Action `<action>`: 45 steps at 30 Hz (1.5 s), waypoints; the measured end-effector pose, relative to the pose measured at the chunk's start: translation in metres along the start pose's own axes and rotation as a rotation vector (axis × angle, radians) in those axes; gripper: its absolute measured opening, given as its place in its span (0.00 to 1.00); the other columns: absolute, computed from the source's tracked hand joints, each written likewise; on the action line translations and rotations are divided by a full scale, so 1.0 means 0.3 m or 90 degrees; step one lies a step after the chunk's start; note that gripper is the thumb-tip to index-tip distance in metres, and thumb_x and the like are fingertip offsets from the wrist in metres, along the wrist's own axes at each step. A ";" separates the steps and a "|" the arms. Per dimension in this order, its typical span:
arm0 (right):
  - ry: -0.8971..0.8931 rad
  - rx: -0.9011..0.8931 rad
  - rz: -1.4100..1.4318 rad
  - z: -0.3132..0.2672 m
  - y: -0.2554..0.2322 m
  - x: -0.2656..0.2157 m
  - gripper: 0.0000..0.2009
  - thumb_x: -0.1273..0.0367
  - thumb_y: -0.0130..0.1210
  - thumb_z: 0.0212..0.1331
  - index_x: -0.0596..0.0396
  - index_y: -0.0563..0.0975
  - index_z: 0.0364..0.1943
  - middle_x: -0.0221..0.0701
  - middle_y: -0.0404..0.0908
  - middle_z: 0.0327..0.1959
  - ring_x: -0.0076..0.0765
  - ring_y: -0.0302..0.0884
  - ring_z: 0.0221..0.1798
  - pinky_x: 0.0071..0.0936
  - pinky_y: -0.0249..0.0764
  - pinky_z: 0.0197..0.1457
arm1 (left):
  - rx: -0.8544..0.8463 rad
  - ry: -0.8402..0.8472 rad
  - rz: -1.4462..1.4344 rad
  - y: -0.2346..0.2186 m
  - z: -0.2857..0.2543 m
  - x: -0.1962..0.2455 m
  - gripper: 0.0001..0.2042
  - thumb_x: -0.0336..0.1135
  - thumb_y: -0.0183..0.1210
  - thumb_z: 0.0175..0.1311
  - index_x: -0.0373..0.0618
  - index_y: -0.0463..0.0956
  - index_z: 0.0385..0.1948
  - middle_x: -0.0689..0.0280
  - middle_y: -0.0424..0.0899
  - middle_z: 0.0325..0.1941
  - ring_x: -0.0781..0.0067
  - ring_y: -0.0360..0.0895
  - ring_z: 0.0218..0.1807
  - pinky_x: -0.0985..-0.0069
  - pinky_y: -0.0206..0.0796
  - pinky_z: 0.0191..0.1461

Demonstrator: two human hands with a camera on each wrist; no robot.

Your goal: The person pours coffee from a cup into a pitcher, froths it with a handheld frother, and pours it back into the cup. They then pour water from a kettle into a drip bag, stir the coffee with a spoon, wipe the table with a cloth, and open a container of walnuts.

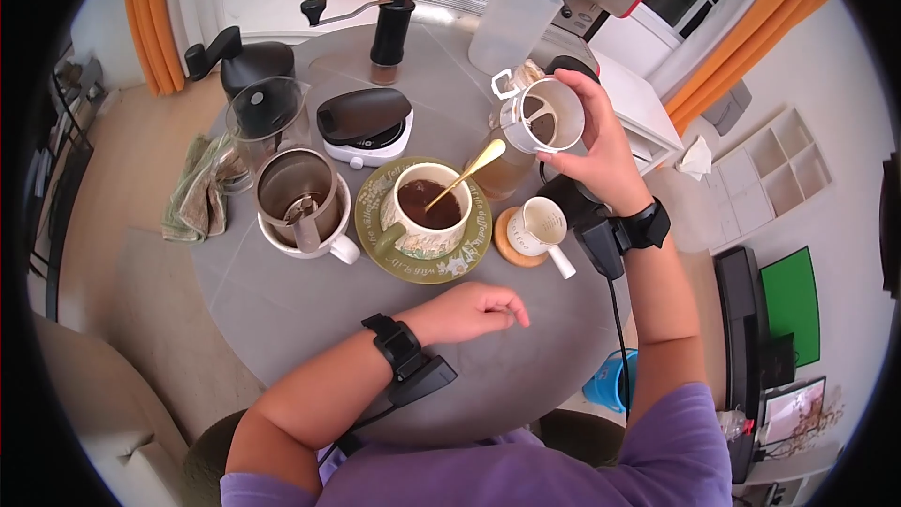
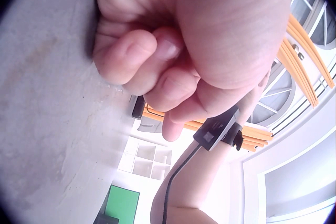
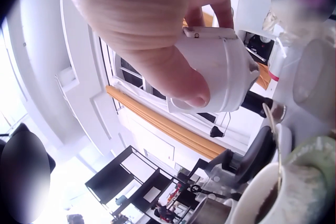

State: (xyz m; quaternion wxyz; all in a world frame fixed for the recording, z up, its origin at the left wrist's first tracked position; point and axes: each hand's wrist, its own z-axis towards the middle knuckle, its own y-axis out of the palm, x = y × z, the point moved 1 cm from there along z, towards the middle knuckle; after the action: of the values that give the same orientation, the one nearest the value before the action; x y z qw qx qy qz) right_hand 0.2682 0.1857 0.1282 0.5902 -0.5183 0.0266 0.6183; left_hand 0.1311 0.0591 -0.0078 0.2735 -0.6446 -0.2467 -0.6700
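Observation:
My right hand grips a white cylindrical cup by its side, thumb low and fingers over the far wall. Its mouth faces me, showing dark contents and a pale bar inside. Behind it stands a clear vessel of brownish liquid, partly hidden. In the right wrist view, my thumb lies along the cup's wall. My left hand rests at the table with loosely curled fingers, holding nothing. Nearest it are a patterned cup of dark liquid with a gold spoon, on a green saucer.
A small white pitcher stands on a wooden coaster. Left are a grey metal container in a white mug, a scale and a cloth. Further back are a hand grinder and a translucent pitcher.

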 end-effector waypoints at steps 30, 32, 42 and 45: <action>-0.012 0.064 -0.149 -0.014 -0.015 0.110 0.34 0.73 0.62 0.35 0.54 0.63 0.53 0.37 0.65 0.54 0.42 0.62 0.58 0.31 0.59 0.60 | -0.015 -0.038 -0.078 0.003 0.002 -0.006 0.08 0.30 0.48 0.61 0.47 0.74 0.38 0.79 0.64 0.22 0.91 0.58 0.23 0.89 0.54 0.26; -0.005 0.067 -0.139 -0.017 -0.017 0.108 0.34 0.72 0.63 0.35 0.53 0.63 0.53 0.37 0.65 0.53 0.41 0.63 0.58 0.30 0.60 0.60 | -0.014 -0.036 -0.073 0.003 0.002 -0.005 0.08 0.30 0.48 0.61 0.47 0.74 0.38 0.79 0.64 0.21 0.91 0.58 0.23 0.89 0.54 0.26; 0.011 0.077 -0.028 -0.033 -0.009 0.038 0.35 0.72 0.64 0.37 0.54 0.62 0.55 0.33 0.65 0.54 0.32 0.65 0.57 0.29 0.60 0.61 | -0.006 -0.028 -0.059 0.002 0.001 -0.004 0.08 0.30 0.48 0.59 0.47 0.74 0.38 0.78 0.65 0.21 0.90 0.59 0.21 0.88 0.54 0.26; 0.003 0.045 -0.012 -0.032 0.000 0.001 0.35 0.72 0.65 0.37 0.54 0.61 0.55 0.34 0.65 0.55 0.32 0.64 0.58 0.29 0.60 0.62 | -0.004 -0.026 -0.057 0.002 0.001 -0.004 0.08 0.30 0.48 0.59 0.47 0.74 0.38 0.78 0.65 0.21 0.90 0.60 0.22 0.88 0.54 0.26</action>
State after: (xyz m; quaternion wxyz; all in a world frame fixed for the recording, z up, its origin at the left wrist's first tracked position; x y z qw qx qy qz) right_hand 0.2742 0.1798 0.1236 0.6140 -0.4989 0.0449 0.6100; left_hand 0.1318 0.0590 -0.0089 0.2358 -0.6475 -0.2786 -0.6690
